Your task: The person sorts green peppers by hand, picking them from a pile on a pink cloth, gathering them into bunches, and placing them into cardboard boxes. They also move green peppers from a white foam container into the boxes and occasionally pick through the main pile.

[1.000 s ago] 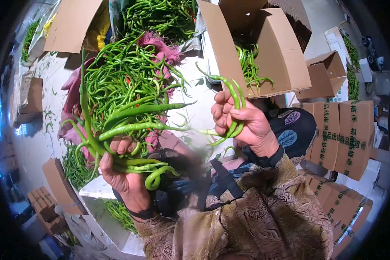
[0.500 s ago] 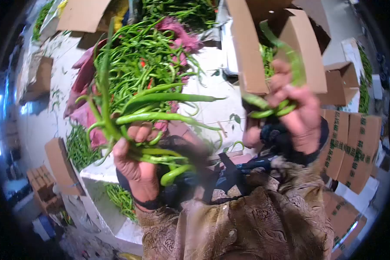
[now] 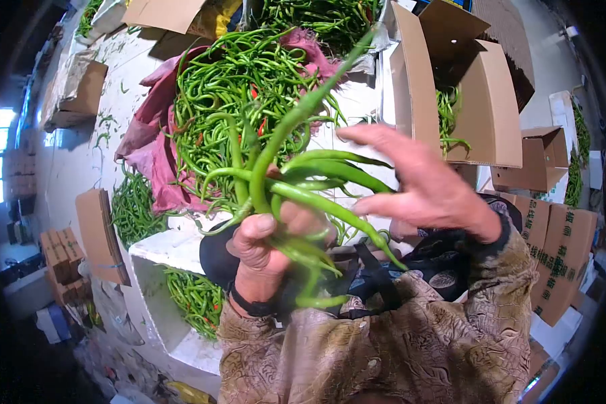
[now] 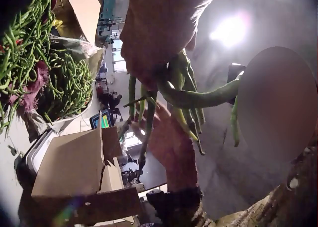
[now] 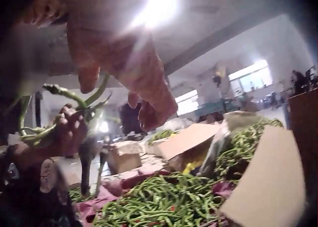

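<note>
In the head view the left hand (image 3: 266, 249) grips a bunch of long green peppers (image 3: 303, 192), their ends sticking out on both sides of the fist. The right hand (image 3: 427, 182), slightly blurred, has its fingers spread at the bunch's right side and holds nothing; whether it touches the pepper tips I cannot tell. The left wrist view shows peppers (image 4: 203, 99) hanging from the left hand (image 4: 154, 33), with the right hand (image 4: 171, 142) behind them. In the right wrist view the right hand (image 5: 119, 63) hangs above the left hand (image 5: 67, 132).
A heap of green peppers (image 3: 215, 77) with some red ones lies on pink cloth (image 3: 145, 145). An upright cardboard box (image 3: 488, 108) holding peppers stands at right. A white foam box (image 3: 148, 296) with peppers is at lower left, beside flattened cardboard (image 3: 99, 232).
The right hand has let go of the peppers it held, moved back toward the left hand and spread its fingers. The left hand still grips its bunch, now turned and further right in the view.
</note>
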Available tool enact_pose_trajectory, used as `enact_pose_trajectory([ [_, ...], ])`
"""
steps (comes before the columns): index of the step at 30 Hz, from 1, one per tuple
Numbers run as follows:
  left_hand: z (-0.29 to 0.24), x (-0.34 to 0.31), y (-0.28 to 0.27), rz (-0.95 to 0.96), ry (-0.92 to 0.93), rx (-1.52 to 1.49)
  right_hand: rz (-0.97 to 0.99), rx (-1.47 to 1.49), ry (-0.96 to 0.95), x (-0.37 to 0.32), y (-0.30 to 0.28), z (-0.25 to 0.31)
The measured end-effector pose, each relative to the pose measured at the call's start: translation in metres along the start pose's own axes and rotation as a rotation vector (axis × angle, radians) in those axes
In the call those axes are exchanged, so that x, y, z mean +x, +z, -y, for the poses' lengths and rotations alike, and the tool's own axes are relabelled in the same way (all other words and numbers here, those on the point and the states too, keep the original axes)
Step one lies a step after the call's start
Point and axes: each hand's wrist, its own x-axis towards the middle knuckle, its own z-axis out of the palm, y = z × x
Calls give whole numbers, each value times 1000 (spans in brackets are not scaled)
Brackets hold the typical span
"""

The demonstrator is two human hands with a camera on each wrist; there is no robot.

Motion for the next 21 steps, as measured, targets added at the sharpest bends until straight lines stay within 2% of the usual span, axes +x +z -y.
enact_pose_trajectory([
  [1,3,-1,9,-128,-11,157,88,130,25,6,9,0],
  [2,4,-1,8,-128,-11,154,176,260,50,11,17,-1],
  [4,4,-2,4,-32,-61,137,204,267,46,13,25,-2],
  [6,3,-5,0,-61,-97,140,319,458,185,12,24,-1],
  [7,4,-8,-9,-30,-110,54,278,489,104,7,26,-7],
  [8,5,-10,-18,4,-125,-31,281,487,103,5,24,-6],
  [12,10,-8,-15,30,-115,-2,316,404,87,3,7,0],
  [14,9,-5,-11,76,-101,-41,435,755,373,4,2,-1],
  [15,7,-5,-4,62,-92,-33,394,906,432,3,6,-2],
  [18,10,-5,-9,80,-65,-133,387,1026,534,-4,4,-8],
  [21,7,-4,-19,125,-172,-93,307,1052,541,-5,-1,0],
])
